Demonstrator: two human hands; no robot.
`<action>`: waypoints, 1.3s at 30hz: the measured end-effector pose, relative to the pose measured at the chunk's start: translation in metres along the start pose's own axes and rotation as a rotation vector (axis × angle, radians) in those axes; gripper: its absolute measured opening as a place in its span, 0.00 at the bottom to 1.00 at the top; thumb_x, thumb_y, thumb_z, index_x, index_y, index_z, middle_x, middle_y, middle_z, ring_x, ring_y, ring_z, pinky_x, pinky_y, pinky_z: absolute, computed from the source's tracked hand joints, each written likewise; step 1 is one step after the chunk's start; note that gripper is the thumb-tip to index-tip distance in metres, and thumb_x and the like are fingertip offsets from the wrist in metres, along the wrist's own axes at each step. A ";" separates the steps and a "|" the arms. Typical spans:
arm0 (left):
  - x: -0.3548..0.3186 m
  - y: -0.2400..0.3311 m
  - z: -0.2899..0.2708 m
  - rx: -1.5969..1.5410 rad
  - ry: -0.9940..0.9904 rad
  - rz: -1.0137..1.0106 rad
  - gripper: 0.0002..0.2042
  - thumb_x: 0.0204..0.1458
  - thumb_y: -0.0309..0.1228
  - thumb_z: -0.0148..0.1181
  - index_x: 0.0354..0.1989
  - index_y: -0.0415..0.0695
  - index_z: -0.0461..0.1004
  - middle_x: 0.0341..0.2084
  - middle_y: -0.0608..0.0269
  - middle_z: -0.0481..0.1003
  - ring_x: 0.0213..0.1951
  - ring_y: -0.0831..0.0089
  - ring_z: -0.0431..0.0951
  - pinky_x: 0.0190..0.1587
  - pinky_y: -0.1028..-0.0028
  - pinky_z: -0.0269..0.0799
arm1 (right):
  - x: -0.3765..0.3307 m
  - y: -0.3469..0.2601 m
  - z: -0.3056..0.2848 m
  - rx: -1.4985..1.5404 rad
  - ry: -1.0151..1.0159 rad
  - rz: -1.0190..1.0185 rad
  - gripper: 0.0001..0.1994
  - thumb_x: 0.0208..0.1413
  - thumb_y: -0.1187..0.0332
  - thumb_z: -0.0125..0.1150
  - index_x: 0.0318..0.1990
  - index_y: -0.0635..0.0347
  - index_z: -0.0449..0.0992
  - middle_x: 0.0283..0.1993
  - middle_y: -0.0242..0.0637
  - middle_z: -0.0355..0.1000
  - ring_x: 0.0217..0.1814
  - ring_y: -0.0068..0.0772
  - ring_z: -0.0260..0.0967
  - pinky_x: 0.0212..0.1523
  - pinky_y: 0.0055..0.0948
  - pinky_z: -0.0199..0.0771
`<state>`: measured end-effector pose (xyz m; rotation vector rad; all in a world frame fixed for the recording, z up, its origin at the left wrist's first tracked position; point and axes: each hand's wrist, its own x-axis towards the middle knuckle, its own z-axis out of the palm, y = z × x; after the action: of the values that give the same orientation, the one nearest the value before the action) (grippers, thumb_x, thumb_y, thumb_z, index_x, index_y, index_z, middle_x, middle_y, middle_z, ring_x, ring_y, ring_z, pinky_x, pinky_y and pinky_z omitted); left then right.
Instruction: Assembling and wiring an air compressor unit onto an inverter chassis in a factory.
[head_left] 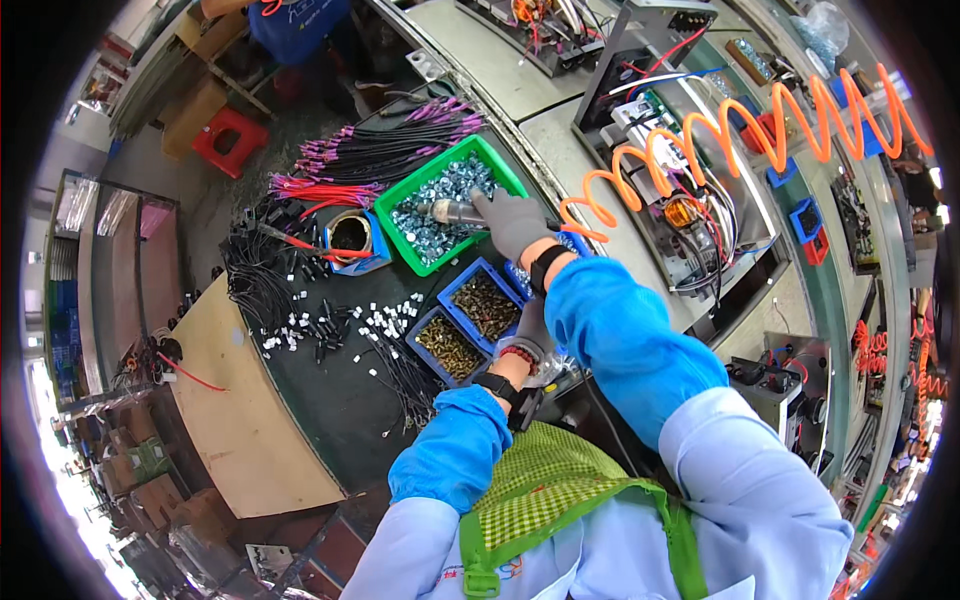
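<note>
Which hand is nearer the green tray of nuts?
Right. The right hand reaches over the green tray, gripping a tool above the nuts. The left hand sits back by the blue bins.

Grey floor (215, 190), red stool (230, 140), perhaps shelving (75, 300)

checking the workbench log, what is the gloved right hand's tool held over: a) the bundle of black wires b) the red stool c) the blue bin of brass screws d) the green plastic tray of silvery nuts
d: the right hand grips a grey power screwdriver whose tip lies over the green plastic tray of silvery nuts.
</note>
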<state>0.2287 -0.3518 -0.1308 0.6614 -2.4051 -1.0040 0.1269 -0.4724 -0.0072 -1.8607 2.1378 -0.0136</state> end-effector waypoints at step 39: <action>-0.045 0.408 0.113 -0.794 -1.008 -0.193 0.13 0.58 0.26 0.57 0.50 0.36 0.73 0.39 0.61 0.78 0.38 0.78 0.79 0.35 0.79 0.78 | -0.751 -0.008 0.015 1.333 0.437 1.045 0.33 0.46 0.57 0.69 0.58 0.63 0.65 0.42 0.43 0.73 0.44 0.31 0.71 0.45 0.33 0.70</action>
<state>0.0964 -0.0130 0.0904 0.0547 -2.2827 -2.6419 0.2218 0.2572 0.1466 0.0416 2.0905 -1.2850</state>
